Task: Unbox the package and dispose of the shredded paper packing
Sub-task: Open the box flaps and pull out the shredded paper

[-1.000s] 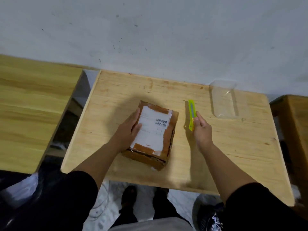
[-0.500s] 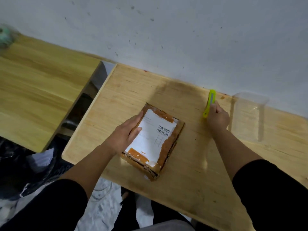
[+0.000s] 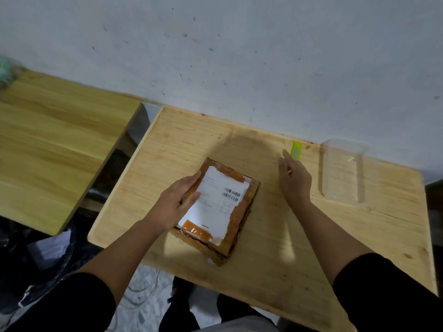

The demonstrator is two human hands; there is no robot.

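You are working at a pale wooden table (image 3: 275,248) set against the wall. On it lies a taped cardboard package (image 3: 223,212) with a white label, near the middle. A yellow-green box cutter (image 3: 296,150) rests by the far edge, and a clear plastic container (image 3: 342,171) stands just right of it. A second wooden table (image 3: 55,149) sits to the left.

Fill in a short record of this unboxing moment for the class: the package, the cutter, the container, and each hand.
package: taped cardboard box with white label, closed, on the table
cutter: yellow-green knife lying near the table's far edge
container: clear plastic tub, right of the cutter
left hand: resting on the box's left side
right hand: fingers straight, beside the cutter, holding nothing
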